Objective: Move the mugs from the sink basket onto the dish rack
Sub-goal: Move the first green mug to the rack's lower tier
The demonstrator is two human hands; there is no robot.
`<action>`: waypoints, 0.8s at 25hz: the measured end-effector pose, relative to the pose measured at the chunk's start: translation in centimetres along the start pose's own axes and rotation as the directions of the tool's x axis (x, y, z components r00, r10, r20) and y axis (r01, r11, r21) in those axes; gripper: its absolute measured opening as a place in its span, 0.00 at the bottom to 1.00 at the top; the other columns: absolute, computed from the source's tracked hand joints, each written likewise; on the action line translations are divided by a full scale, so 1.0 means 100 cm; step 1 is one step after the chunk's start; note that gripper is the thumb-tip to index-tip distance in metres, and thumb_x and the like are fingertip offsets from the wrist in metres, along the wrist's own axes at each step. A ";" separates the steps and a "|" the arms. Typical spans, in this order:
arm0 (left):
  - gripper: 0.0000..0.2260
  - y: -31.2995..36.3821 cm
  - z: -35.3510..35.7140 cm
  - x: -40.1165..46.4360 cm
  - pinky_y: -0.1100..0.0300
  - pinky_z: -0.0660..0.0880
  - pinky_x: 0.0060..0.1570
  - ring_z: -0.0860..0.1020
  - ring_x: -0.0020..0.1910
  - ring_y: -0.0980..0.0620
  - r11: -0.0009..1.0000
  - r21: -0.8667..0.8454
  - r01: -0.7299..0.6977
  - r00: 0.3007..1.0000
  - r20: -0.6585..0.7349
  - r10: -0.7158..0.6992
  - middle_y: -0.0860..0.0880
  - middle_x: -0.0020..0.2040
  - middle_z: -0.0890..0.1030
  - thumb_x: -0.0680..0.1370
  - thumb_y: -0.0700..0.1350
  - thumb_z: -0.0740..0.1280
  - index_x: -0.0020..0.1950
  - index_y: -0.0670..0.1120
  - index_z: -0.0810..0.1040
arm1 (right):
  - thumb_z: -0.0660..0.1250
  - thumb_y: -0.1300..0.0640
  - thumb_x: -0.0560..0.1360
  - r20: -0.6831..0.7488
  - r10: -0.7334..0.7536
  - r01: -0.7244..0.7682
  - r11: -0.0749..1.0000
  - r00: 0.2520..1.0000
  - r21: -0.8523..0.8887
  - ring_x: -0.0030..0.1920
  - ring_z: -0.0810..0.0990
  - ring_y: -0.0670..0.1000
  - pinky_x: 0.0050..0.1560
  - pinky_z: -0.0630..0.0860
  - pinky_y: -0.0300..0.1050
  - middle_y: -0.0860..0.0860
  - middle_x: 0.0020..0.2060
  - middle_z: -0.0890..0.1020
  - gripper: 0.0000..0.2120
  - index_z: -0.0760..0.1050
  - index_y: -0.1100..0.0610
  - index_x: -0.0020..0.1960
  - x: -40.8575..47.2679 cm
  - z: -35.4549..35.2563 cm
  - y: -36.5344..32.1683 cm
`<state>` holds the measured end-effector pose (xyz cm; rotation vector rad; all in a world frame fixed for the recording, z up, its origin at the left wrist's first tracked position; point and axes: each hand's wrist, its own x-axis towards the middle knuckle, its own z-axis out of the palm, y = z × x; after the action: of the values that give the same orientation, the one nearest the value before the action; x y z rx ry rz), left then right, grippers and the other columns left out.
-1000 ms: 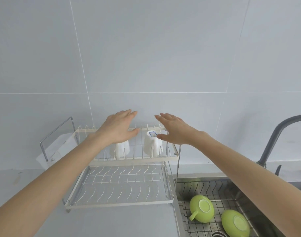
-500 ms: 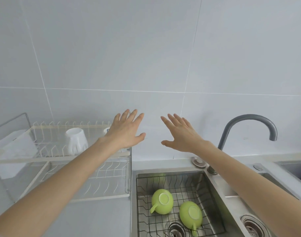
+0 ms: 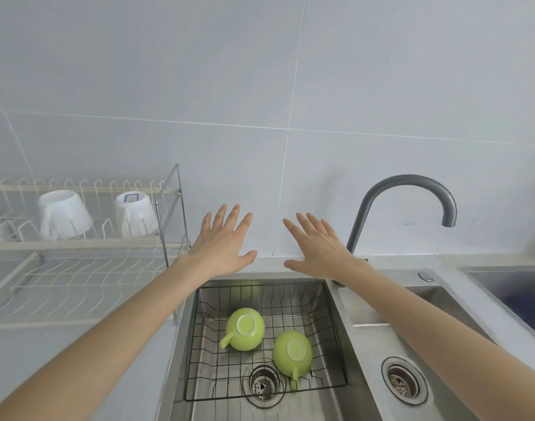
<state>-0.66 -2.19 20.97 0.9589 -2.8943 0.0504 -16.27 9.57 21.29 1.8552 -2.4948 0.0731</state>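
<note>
Two green mugs lie upside down in the black wire sink basket (image 3: 336, 335): one (image 3: 245, 329) at its middle with the handle to the lower left, the other (image 3: 293, 352) to its right with the handle pointing toward me. Two white mugs (image 3: 65, 219) (image 3: 136, 214) stand upside down on the top tier of the cream dish rack (image 3: 78, 244) at the left. My left hand (image 3: 223, 244) and right hand (image 3: 317, 247) hover open, palms down, above the back edge of the sink, holding nothing.
A grey curved faucet (image 3: 405, 189) rises behind the sink at the right. A second, shallower basin with a drain (image 3: 403, 380) lies right of the basket. The rack's lower tier (image 3: 87, 287) holds nothing. A tiled wall stands close behind.
Both hands have moved right, from over the rack's white mugs to above the sink, still open. My view has swung right and down, bringing the whole basket and faucet into sight.
</note>
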 end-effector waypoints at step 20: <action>0.33 0.071 0.180 0.045 0.46 0.46 0.73 0.44 0.75 0.44 0.980 -0.191 0.061 0.925 0.379 0.016 0.43 0.77 0.45 0.76 0.59 0.54 0.74 0.48 0.42 | 0.63 0.49 0.75 0.452 0.143 -0.359 0.824 0.881 0.439 0.75 0.53 0.57 0.74 0.56 0.52 0.57 0.75 0.55 0.36 0.47 0.55 0.75 0.000 0.180 0.083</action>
<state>-9.86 -0.20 3.49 1.0670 -3.1457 -0.4724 -24.13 10.96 3.12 1.8154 -3.2746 0.4543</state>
